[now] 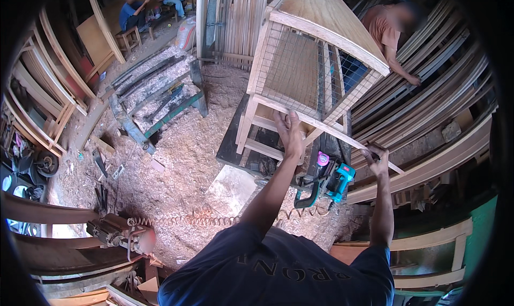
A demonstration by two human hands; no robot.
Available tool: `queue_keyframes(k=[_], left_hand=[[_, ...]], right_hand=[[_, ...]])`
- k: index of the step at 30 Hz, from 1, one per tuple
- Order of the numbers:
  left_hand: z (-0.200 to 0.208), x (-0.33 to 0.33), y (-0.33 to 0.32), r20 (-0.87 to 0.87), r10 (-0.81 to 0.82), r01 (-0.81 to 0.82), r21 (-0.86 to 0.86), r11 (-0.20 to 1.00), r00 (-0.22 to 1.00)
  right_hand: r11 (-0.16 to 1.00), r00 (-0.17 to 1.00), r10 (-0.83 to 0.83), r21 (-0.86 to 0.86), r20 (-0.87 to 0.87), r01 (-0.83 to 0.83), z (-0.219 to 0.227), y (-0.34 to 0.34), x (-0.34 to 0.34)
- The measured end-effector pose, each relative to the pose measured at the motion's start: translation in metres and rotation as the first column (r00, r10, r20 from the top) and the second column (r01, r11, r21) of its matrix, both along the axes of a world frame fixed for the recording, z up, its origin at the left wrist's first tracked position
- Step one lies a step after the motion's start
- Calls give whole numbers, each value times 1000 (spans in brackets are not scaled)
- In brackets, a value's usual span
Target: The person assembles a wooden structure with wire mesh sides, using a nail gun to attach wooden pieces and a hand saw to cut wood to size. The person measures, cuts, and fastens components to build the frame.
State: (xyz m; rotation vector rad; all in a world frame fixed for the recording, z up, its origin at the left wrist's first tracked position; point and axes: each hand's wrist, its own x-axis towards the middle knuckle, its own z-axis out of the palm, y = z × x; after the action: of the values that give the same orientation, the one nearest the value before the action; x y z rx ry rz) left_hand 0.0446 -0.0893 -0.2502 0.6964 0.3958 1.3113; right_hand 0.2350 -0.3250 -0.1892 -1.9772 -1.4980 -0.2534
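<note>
A wooden cabinet frame (329,22) with a wire mesh front (292,59) stands tilted in the view on a dark workbench (231,142). A long wooden strip (342,133) crosses its lower front and juts out past its right corner. My left hand (289,134) is closed on the strip near the middle of the frame, thumb on top. Farther right, my right hand (378,160) grips the strip close to its free end. Between my arms on the bench lie a teal nail gun (341,180), a pink tape measure (322,159) and a teal C-shaped tool (307,199).
A coiled air hose (201,220) runs low across the shaving-covered floor to a motor unit (120,233). A worn metal-legged stand (155,100) is at the left. Long timber (423,100) is stacked at right, where a co-worker (383,30) reaches in. Two people sit at the back.
</note>
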Motion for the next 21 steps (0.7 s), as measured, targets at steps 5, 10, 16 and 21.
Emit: queue_keyframes(k=[5, 10, 16, 21], left_hand=[[5, -1, -1, 89, -18, 22, -44, 999, 996], [16, -5, -1, 32, 17, -13, -116, 993, 999], [16, -10, 2, 45, -21, 26, -103, 994, 999], [5, -7, 9, 74, -68, 77, -133, 988, 995]], right_hand=[[999, 999, -32, -30, 26, 33, 9, -3, -6], [998, 998, -57, -39, 21, 58, 14, 2, -13], [995, 997, -82, -49, -3, 82, 14, 5, -15], [999, 999, -50, -7, 18, 50, 20, 1, -19]])
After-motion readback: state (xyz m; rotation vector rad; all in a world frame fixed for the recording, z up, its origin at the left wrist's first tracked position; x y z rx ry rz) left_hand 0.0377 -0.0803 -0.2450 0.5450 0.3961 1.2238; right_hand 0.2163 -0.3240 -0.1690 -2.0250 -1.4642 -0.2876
